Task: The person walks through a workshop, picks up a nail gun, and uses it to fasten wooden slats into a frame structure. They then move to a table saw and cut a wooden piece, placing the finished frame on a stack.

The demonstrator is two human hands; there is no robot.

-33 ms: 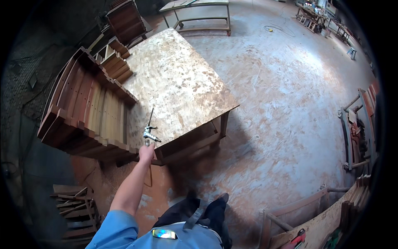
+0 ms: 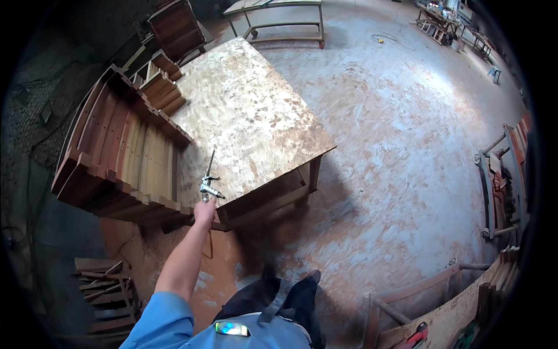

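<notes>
My left hand (image 2: 204,212) reaches out over the near edge of a worktable with a stained, pale plywood top (image 2: 250,110). Its fingers are closed round the lower end of a silver air blow gun (image 2: 209,189), just by the hose fitting. The gun's long thin nozzle points away from me over the tabletop. Below the hand hangs a brownish hose (image 2: 211,247). Left of the hand stands a tall stack of curved, notched wooden pieces (image 2: 136,151), in dark red-brown and lighter yellow wood. My right hand is out of view.
Smaller wooden pieces (image 2: 164,93) sit on the table's far left. Scrap slats (image 2: 107,296) lie on the floor at lower left. A wheeled table (image 2: 285,24) stands beyond. Wooden racks (image 2: 494,180) line the right, and a board with a red tool (image 2: 417,336) is at lower right.
</notes>
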